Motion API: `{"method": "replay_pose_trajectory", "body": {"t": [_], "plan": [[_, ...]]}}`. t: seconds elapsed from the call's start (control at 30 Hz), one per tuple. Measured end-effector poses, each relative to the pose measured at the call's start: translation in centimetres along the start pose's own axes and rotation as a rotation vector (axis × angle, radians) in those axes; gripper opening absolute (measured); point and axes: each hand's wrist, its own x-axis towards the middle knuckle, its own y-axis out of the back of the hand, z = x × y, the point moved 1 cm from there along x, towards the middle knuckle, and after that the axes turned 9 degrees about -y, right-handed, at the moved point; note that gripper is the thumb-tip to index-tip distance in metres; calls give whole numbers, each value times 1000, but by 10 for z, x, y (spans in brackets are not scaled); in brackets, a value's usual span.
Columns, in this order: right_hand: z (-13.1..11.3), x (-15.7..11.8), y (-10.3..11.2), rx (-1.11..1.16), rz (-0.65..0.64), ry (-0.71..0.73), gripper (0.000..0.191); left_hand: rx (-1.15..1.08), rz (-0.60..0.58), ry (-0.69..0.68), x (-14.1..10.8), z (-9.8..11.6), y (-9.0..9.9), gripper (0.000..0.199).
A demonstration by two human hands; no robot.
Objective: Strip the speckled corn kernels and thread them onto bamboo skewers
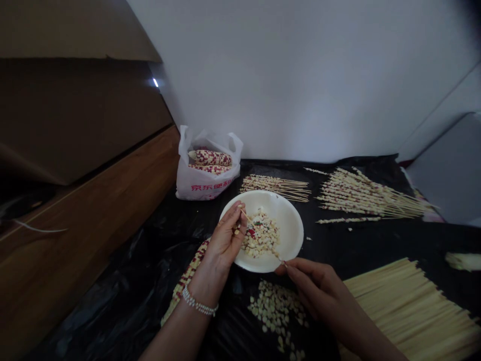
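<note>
Two far bundles of cream-and-maroon kernel skewers [353, 194] look done, bare wooden sticks [409, 311] remain near right, and left hand [225, 236] and right hand [319, 287] pinch a thin pale skewer [245, 215] above the round white bowl [293, 225].

Bare sheet [326, 241] right of bowl [292, 226]

Pale beaded bracelet [199, 305] — left wrist [206, 282]

Only writing I can make out is on the white plastic bag [185, 181]: reddish-pink Chinese characters [206, 187] going 京东便利, right end's too lost to read. There's some smaller pink print [211, 197] underneath, but it's illegible tbh.
</note>
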Motion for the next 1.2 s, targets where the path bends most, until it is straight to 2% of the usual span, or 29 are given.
{"method": "replay_pose_trajectory", "body": {"t": [0.47,0.63,1.2], "plan": [[-1,-1,0,-23,0,-10,40,-9,51,-19,2,-2,-1,23],[-3,-2,-1,-12,-3,-26,42,11,29,-29,1,-2,-1,21],[0,-2,-1,-32,-3,-14,42,5,60,-35,-1,-3,-2,21]]}}
